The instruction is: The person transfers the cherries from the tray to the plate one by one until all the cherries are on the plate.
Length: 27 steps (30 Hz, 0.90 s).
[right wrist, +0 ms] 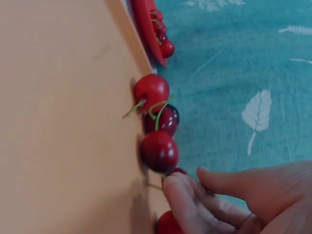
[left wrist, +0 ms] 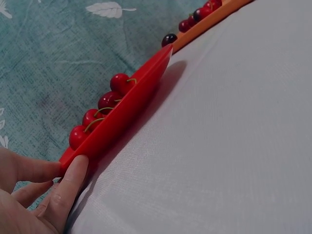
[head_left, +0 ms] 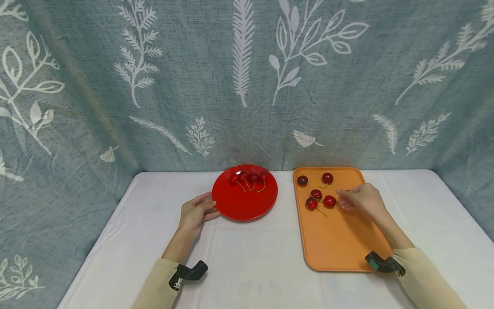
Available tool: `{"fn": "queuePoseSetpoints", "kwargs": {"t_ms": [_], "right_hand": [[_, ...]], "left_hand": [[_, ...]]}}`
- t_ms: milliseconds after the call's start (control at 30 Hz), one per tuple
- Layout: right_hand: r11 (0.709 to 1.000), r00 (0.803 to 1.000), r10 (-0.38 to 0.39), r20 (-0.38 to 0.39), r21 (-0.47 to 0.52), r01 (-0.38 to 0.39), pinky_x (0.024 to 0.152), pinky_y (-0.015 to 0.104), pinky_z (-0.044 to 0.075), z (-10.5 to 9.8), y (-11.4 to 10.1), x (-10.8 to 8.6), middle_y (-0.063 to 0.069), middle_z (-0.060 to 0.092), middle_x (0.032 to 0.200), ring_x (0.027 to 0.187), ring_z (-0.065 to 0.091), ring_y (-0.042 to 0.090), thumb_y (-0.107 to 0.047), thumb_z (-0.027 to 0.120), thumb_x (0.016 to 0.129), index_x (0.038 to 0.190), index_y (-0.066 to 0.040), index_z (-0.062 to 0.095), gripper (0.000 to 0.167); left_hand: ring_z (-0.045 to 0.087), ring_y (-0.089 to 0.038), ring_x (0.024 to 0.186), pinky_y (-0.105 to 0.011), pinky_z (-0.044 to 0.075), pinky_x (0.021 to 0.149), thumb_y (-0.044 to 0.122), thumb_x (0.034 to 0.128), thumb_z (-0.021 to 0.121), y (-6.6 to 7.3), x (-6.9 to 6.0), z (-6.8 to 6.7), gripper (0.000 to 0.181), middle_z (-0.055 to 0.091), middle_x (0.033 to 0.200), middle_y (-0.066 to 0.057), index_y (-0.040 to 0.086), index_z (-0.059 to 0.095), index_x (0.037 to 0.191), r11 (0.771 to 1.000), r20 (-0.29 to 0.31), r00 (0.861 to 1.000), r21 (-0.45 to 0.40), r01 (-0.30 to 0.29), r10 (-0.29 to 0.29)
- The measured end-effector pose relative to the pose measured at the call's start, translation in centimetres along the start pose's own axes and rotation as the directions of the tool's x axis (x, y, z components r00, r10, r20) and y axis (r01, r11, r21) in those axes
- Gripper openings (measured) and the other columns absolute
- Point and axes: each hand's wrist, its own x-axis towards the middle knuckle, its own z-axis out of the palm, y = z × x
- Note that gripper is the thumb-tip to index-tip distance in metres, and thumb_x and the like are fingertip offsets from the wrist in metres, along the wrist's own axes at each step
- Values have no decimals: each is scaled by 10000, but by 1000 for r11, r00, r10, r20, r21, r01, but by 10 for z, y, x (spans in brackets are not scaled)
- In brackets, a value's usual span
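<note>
A red plate [head_left: 245,206] holds several stemmed cherries [head_left: 253,177] near its far edge. My left hand [head_left: 194,213] grips the plate's left rim, thumb on one side and fingers on the other in the left wrist view. Over the orange tray [head_left: 335,244], my right hand [head_left: 362,199] hovers beside a red cherry [head_left: 329,201], thumb and index finger [right wrist: 176,195] slightly apart with nothing seen between them. Another cherry [right wrist: 167,224] is partly hidden by those fingers. More cherries lie left of the hand, among them a dark one [head_left: 302,180].
The tray stands to the right of the plate on a white cloth [head_left: 262,266]. A blue-green leaf-patterned curtain [head_left: 216,86] hangs behind and at both sides. One cherry [head_left: 327,178] lies near the tray's far edge.
</note>
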Motion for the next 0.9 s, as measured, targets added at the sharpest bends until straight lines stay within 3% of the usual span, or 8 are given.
{"fn": "queuePoseSetpoints", "kwargs": {"t_ms": [100,233,700,900], "right_hand": [[996,997,70,44,47,-72,582,261,602,1,7,0,82,718,698,601,695,143,-268,631,962,870,128,725,417],[990,993,102,63,90,-108,592,261,604,3,15,0,90,725,732,613,696,127,-260,618,970,932,146,712,418],[968,996,73,60,234,-85,623,252,605,1,25,6,61,721,716,620,703,105,-119,579,976,1072,222,627,357],[975,998,55,14,213,-57,627,252,603,-13,21,7,7,711,694,613,702,101,-147,596,978,1059,225,627,382]], "left_hand": [[698,-113,730,-285,606,706,-8,947,587,0,-1,0,470,655,1143,-153,-33,486,1405,1000,-1,1000,3,-2,2],[700,-115,737,-287,606,709,-9,947,586,-2,-1,0,474,643,1188,-178,-37,480,1408,1000,7,1000,1,-1,1],[711,-122,747,-292,607,707,-15,947,580,-3,3,-1,462,601,1282,-219,-26,495,1401,1000,5,1000,0,-22,22],[713,-124,753,-291,606,708,-13,948,580,-4,1,-1,467,572,1321,-242,-25,489,1406,1000,1,1000,3,-22,22]]}}
